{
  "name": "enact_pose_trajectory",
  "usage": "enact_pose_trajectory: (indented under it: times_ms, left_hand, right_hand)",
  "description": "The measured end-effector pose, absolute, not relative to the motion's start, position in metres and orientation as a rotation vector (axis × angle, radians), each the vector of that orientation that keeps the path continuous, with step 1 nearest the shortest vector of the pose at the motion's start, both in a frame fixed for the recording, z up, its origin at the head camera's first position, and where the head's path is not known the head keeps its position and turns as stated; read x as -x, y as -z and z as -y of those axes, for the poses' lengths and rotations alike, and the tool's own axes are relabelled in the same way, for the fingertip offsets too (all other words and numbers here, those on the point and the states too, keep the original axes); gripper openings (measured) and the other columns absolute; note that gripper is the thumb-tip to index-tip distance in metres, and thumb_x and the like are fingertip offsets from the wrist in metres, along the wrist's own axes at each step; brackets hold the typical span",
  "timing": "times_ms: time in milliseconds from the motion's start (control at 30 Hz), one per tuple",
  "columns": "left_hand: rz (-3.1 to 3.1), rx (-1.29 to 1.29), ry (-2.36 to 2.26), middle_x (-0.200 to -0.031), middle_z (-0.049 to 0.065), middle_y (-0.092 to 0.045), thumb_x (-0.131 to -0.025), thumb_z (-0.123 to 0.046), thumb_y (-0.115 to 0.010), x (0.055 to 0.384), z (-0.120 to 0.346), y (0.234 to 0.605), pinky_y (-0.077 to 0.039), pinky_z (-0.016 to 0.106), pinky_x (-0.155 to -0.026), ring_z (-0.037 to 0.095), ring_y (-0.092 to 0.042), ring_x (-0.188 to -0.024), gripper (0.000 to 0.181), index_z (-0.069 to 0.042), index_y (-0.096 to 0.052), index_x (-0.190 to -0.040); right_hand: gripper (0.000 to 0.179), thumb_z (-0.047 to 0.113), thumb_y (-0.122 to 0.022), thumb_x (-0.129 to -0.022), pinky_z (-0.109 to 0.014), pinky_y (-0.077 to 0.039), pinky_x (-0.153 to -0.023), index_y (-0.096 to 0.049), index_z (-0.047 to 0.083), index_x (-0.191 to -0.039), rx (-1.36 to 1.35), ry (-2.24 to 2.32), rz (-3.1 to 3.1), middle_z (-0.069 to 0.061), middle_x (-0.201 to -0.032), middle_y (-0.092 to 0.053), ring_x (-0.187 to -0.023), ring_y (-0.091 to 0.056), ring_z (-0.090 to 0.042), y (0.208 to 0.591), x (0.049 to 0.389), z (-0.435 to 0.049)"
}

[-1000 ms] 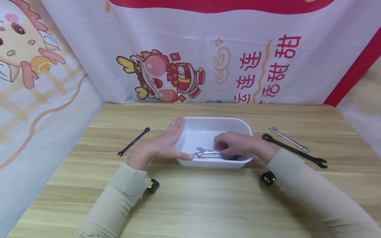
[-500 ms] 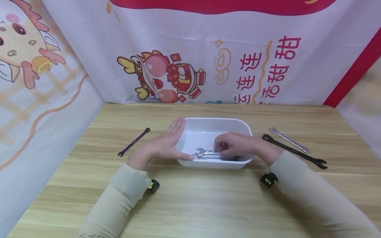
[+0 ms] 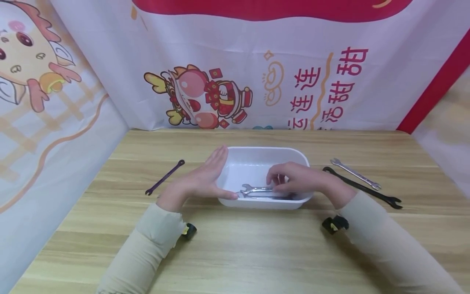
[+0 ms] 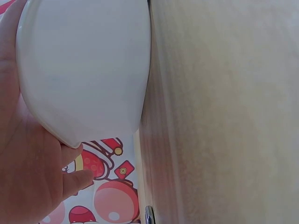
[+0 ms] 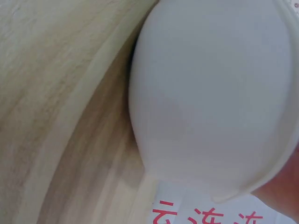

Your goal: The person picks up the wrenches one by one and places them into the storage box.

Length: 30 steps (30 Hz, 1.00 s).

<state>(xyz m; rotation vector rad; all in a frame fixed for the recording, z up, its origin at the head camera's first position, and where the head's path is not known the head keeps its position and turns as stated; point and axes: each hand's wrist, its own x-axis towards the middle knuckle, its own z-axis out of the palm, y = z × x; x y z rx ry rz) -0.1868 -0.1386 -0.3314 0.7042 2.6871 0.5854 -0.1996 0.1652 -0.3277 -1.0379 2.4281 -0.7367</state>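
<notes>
A white plastic basin point(image 3: 264, 203) stands mid-table. My left hand point(image 3: 203, 179) lies along its left end, fingers straight toward the back corner and thumb across the front-left rim. In the left wrist view this hand point(image 4: 28, 163) rests against the basin wall. Inside the basin, along the front, lie a silver open-end wrench point(image 3: 253, 189) and another wrench point(image 3: 262, 197), partly hidden. My right hand point(image 3: 293, 177) reaches over the right rim, its fingers loosely bent and parted just above the silver wrench's right end. The basin wall hides most of this hand in the right wrist view.
A purple wrench point(image 3: 165, 177) lies on the wooden table point(image 3: 249, 249) left of the basin. On the right lie a silver wrench point(image 3: 356, 174) and a longer black wrench point(image 3: 367, 189). A printed cloth point(image 3: 271, 73) hangs behind the table.
My right hand's fingers have loosened and risen a little from the silver wrench, and its wrist has shifted slightly right. The left hand and basin stay in place.
</notes>
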Motion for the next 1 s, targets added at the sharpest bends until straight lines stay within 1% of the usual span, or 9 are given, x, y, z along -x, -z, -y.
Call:
enact_pose_trajectory:
  times_ms: [233,367,600,833,1000]
  left_hand:
    - [-2.687,-0.696,-0.582,-0.166,-0.005,0.022,-0.067,-0.08,-0.069,0.188,0.138,0.331,-0.009,0.048,-0.126,0.018,0.015,-0.155,0.139,-0.017,0.013,-0.159]
    - [-2.689,-0.691,-0.574,-0.166,-0.005,0.021,-0.067,-0.081,-0.069,0.188,0.139,0.332,-0.009,0.048,-0.126,0.018,0.015,-0.155,0.139,-0.018,0.014,-0.159]
    - [-2.692,-0.697,-0.568,-0.166,-0.004,0.021,-0.07,-0.075,-0.072,0.188,0.139,0.333,-0.009,0.048,-0.126,0.017,0.015,-0.155,0.136,-0.017,0.013,-0.159]
    - [-2.689,-0.703,-0.582,-0.166,-0.003,0.021,-0.071,-0.074,-0.073,0.188,0.139,0.332,-0.009,0.048,-0.126,0.018,0.015,-0.155,0.136,-0.017,0.013,-0.159]
    - [-2.685,-0.703,-0.584,-0.167,-0.001,0.02,-0.071,-0.073,-0.073,0.187,0.139,0.331,-0.01,0.049,-0.126,0.019,0.015,-0.155,0.135,-0.016,0.012,-0.159]
  right_hand:
    - [0.019,0.018,-0.069,-0.094,-0.029,-0.052,-0.081,-0.068,0.014,-0.112,1.035,0.8,-2.434,0.005,-0.09,-0.063,-0.088,-0.058,-0.014,0.325,0.196,-0.173]
    - [0.019,0.018,-0.069,-0.094,-0.031,-0.052,-0.083,-0.067,0.014,-0.113,1.022,0.838,-2.438,0.005,-0.091,-0.064,-0.089,-0.058,-0.014,0.326,0.193,-0.176]
    - [0.02,0.016,-0.067,-0.095,-0.036,-0.053,-0.089,-0.067,0.012,-0.114,1.037,0.903,-2.445,0.004,-0.096,-0.066,-0.093,-0.06,-0.014,0.325,0.184,-0.18]
    - [0.021,0.016,-0.068,-0.095,-0.041,-0.054,-0.094,-0.066,0.01,-0.115,1.052,0.981,-2.431,-0.004,-0.108,-0.069,-0.099,-0.061,-0.015,0.323,0.177,-0.185]
    - [0.022,0.018,-0.068,-0.094,-0.042,-0.054,-0.096,-0.066,0.01,-0.115,1.053,0.988,-2.442,-0.005,-0.109,-0.069,-0.099,-0.061,-0.014,0.322,0.174,-0.186]
